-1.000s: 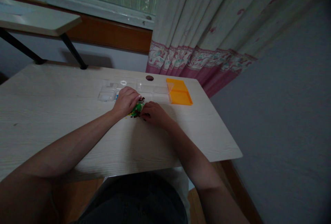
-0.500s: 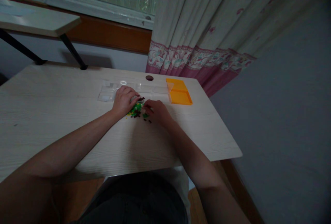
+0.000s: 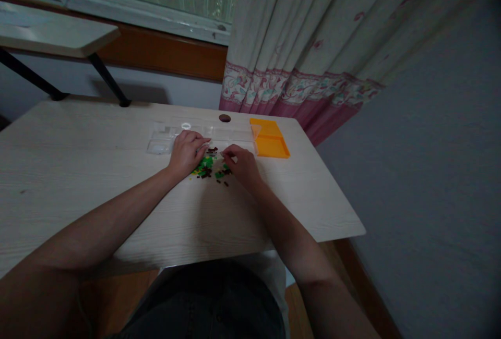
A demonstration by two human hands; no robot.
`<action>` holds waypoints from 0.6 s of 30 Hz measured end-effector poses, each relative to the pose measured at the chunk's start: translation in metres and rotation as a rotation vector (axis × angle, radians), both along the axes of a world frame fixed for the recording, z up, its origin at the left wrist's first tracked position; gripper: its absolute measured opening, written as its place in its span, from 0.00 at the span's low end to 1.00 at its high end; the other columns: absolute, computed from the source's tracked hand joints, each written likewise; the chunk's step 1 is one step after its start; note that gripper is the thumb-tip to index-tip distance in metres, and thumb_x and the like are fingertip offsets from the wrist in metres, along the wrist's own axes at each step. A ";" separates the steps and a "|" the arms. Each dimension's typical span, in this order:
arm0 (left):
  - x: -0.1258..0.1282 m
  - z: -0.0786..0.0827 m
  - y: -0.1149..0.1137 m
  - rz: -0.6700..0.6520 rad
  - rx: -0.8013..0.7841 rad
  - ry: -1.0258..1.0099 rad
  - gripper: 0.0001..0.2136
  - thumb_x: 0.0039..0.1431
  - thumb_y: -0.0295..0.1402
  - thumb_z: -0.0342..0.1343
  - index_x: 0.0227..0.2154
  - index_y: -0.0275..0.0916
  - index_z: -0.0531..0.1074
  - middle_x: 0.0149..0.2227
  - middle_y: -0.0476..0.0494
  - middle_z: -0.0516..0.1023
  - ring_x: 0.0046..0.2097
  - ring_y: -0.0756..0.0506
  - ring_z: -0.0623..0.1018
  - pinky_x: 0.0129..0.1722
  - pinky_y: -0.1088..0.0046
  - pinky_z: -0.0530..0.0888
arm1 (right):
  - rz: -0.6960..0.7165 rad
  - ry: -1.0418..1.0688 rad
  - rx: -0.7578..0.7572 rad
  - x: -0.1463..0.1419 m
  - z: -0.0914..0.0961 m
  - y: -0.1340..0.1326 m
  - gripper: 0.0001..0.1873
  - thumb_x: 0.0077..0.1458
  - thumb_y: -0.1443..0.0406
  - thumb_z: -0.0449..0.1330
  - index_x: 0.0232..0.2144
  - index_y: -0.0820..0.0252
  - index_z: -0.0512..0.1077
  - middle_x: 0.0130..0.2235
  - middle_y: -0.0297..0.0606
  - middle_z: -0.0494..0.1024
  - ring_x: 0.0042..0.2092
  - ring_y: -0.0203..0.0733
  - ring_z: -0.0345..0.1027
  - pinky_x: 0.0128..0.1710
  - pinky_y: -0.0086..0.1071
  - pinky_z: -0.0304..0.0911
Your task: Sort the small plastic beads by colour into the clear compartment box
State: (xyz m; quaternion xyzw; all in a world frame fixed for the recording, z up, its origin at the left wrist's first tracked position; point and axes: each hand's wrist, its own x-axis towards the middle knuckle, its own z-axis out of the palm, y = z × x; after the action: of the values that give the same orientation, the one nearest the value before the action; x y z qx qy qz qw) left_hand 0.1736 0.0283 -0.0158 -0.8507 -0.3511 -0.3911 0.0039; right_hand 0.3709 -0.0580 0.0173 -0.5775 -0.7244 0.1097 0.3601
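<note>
Currently the left hand (image 3: 188, 150) lies palm down at the left edge of a loose scatter of small green pieces (image 3: 207, 161) and dark brown bits (image 3: 226, 184) on the pale table (image 3: 168, 224); whether it grips anything is hidden. Opposite, the right hand (image 3: 240, 164) brings thumb and index finger close together beside the scatter, but I cannot tell what they pinch. Beyond the 2 hands lies a clear divided tray (image 3: 159, 146), with an orange tray (image 3: 273, 147) at its right end.

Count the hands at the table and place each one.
2: the left hand at the left of the small coloured pieces, the right hand at their right. No other hands show.
</note>
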 end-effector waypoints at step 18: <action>0.003 0.008 -0.010 -0.227 0.006 0.075 0.14 0.66 0.39 0.51 0.51 0.44 0.75 0.43 0.41 0.77 0.48 0.40 0.71 0.49 0.58 0.68 | -0.006 -0.078 0.038 0.004 -0.004 0.003 0.09 0.62 0.61 0.61 0.38 0.57 0.80 0.37 0.39 0.82 0.39 0.42 0.73 0.44 0.35 0.62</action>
State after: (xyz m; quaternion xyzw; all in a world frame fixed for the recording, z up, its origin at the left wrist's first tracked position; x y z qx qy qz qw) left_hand 0.1763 0.0185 -0.0078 -0.8991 -0.2508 -0.3579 -0.0248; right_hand 0.3746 -0.0554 0.0137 -0.5767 -0.7380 0.0720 0.3428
